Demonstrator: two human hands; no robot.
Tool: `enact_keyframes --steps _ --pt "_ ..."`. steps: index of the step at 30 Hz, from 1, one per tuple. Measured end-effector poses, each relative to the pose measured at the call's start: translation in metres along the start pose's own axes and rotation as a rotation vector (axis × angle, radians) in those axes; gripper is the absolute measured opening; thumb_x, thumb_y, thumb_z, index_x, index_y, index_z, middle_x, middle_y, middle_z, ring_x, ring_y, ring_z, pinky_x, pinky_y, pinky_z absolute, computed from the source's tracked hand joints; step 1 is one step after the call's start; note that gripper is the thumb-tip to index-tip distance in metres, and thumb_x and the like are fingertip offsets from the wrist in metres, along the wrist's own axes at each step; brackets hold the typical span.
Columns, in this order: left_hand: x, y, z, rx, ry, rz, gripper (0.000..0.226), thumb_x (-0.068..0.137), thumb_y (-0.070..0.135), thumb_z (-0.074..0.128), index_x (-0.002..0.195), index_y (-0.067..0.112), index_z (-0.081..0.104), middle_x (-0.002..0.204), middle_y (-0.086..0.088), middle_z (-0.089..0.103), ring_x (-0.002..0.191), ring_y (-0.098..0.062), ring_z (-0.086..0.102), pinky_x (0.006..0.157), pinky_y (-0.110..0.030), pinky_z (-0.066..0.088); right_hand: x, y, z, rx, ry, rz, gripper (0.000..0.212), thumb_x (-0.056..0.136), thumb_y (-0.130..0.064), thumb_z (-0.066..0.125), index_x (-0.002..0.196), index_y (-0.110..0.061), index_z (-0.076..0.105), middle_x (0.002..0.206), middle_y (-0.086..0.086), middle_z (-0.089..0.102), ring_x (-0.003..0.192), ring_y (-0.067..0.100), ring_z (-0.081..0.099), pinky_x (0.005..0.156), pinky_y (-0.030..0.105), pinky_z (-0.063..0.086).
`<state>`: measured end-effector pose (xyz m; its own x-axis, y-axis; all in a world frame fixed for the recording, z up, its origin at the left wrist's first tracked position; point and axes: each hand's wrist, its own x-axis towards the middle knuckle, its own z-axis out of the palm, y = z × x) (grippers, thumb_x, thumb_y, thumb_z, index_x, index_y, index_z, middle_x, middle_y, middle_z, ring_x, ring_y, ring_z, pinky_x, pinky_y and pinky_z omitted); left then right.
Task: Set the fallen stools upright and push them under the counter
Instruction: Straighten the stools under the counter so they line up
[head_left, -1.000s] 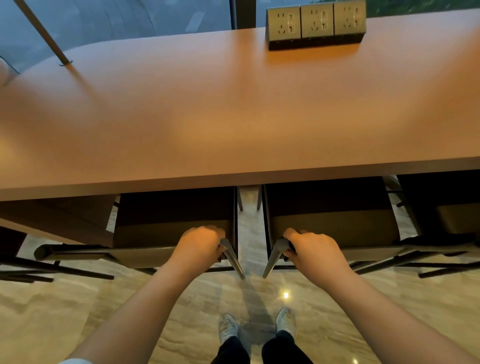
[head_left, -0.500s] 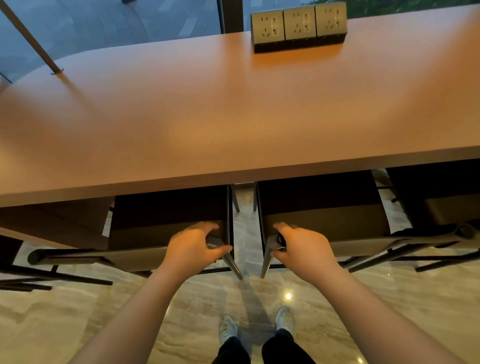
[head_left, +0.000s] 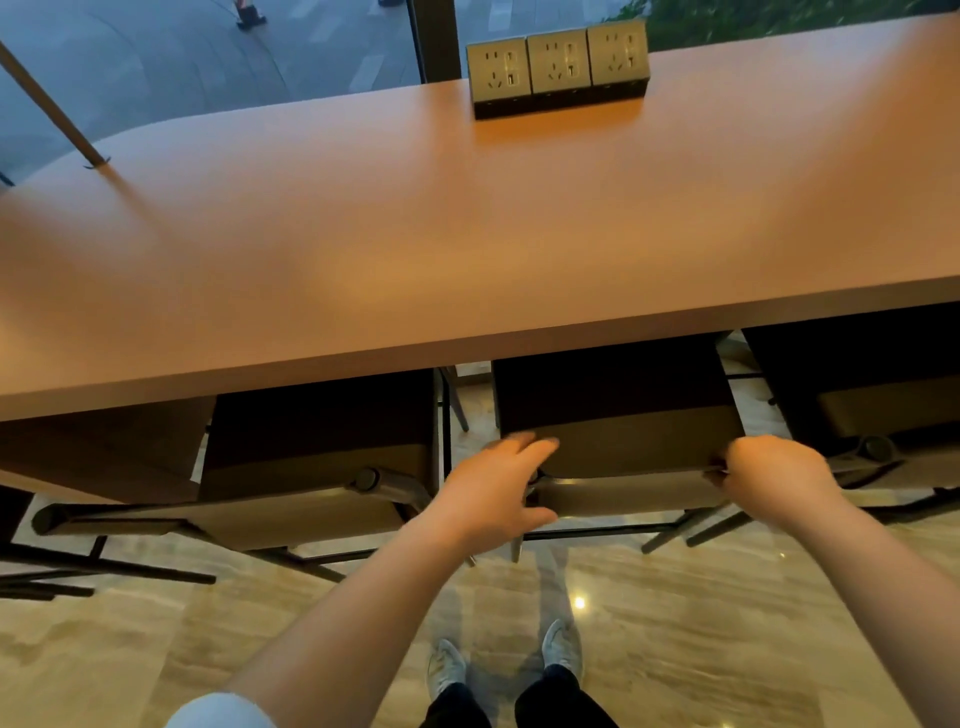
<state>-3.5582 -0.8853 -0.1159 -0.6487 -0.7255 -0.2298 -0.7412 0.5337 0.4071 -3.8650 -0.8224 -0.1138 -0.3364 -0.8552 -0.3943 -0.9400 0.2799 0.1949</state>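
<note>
Three dark upright stools stand partly under the wooden counter (head_left: 467, 260): a left stool (head_left: 311, 467), a middle stool (head_left: 618, 447) and a right stool (head_left: 883, 410). My right hand (head_left: 769, 478) is closed around the right end of the middle stool's low back rail. My left hand (head_left: 493, 488) is at the left end of that rail, blurred. Its fingers are spread over the seat corner and its thumb is below the rail. No hand touches the left stool or the right stool.
A block of three power sockets (head_left: 558, 67) sits at the counter's far edge by the window. A slanted metal rod (head_left: 52, 114) meets the counter at the far left. My shoes (head_left: 561, 649) stand on glossy marble floor behind the stools.
Both hands shifted right. My left hand let go of the left stool's corner and went to the middle stool's left corner. My right hand moved from that left corner to the right one.
</note>
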Motion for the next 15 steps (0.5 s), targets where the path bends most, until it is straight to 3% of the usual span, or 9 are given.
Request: enact_keyframes --steps 2,4,6,15 --pt "0.014 0.016 0.006 0.092 -0.076 -0.005 0.061 0.089 0.034 0.067 0.142 0.029 0.039 0.147 -0.004 0.044 0.124 -0.027 0.050 0.095 -0.039 0.049 -0.002 -0.001 -0.002 -0.036 0.003 -0.013 0.029 0.096 -0.040 0.052 0.072 -0.025 0.056 0.064 -0.004 0.057 0.054 0.014 0.053 0.043 0.026 0.035" --pt "0.022 0.023 0.007 0.174 -0.073 -0.031 0.030 0.094 0.017 0.058 0.124 0.017 0.057 0.124 -0.008 0.056 0.105 -0.029 0.060 0.085 -0.038 0.053 -0.003 0.000 -0.003 -0.045 0.018 -0.047 0.029 0.097 -0.042 0.050 0.076 -0.025 0.059 0.062 -0.004 0.056 0.054 0.014 0.052 0.043 0.025 0.034" --pt "0.023 0.025 0.006 0.190 -0.075 -0.050 0.014 0.097 0.014 0.053 0.108 0.013 0.062 0.108 -0.008 0.057 0.092 -0.027 0.061 0.078 -0.036 0.052 -0.007 0.002 -0.004 -0.053 0.001 -0.063 0.030 0.097 -0.043 0.049 0.077 -0.024 0.060 0.063 -0.004 0.057 0.054 0.014 0.053 0.043 0.026 0.034" --pt "0.019 0.031 0.010 0.130 -0.070 -0.056 0.013 0.099 0.018 0.053 0.106 0.012 0.062 0.107 -0.006 0.056 0.089 -0.024 0.059 0.076 -0.029 0.048 -0.013 0.007 -0.004 -0.050 -0.001 -0.098 0.030 0.099 -0.041 0.048 0.075 -0.026 0.055 0.066 -0.005 0.058 0.056 0.013 0.054 0.043 0.025 0.034"
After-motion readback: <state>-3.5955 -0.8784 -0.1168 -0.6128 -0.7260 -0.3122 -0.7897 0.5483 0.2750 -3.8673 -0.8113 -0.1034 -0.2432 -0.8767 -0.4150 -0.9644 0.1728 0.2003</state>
